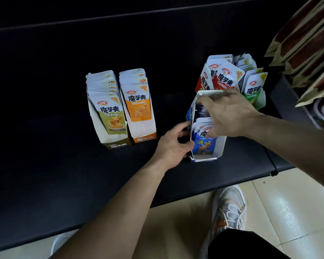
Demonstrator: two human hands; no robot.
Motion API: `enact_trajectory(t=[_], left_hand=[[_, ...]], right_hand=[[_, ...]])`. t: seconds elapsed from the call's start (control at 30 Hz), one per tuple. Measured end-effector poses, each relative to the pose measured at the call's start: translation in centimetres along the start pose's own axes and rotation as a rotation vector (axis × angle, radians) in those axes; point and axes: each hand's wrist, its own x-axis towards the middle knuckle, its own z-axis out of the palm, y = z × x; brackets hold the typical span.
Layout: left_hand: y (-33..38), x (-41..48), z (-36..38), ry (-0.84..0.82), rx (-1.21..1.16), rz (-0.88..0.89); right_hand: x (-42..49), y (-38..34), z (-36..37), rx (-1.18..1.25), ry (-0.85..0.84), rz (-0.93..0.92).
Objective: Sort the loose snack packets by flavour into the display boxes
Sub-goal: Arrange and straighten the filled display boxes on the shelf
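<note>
- The right hand (pixel 230 113) reaches down into the blue-and-white cardboard display box (pixel 206 158). Its fingers (pixel 202 101) curl over the far end of the row of blue foil snack packets (pixel 204 144), with the thumb at the near end. The back of the hand hides whether it actually squeezes them, so I cannot tell.
- The left hand (pixel 176 144) grips the box's left wall, fingers hooked round the edge, seemingly to steady it.
- The box's long axis runs from the lower frame towards the upper frame. The packets stand upright across it, directly beneath the right hand, which is the nearer one, so any tidying push would run along that line.
- Just above the box lean the red-and-white packets (pixel 221 79), and right of them the green-and-white packets (pixel 252 90).
- Left of centre, well apart from the hands, the olive-green display box (pixel 116 144) and orange display box (pixel 144 138) stand side by side, both filled.
- Everything sits on the black bench (pixel 54 146).
</note>
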Motion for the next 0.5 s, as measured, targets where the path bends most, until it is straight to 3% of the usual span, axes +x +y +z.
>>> enact_trajectory(t=[0.27, 0.4, 0.5], left_hand=[[0.0, 0.3, 0.0, 0.010, 0.059, 0.024], [0.0, 0.4, 0.1, 0.025, 0.056, 0.008], [0.2, 0.3, 0.3, 0.047, 0.074, 0.006]], right_hand=[[-0.9, -0.5, 1.8, 0.013, 0.174, 0.160], [-1.0, -1.1, 2.2, 0.075, 0.198, 0.149], [-0.7, -0.9, 1.7, 0.113, 0.127, 0.131]])
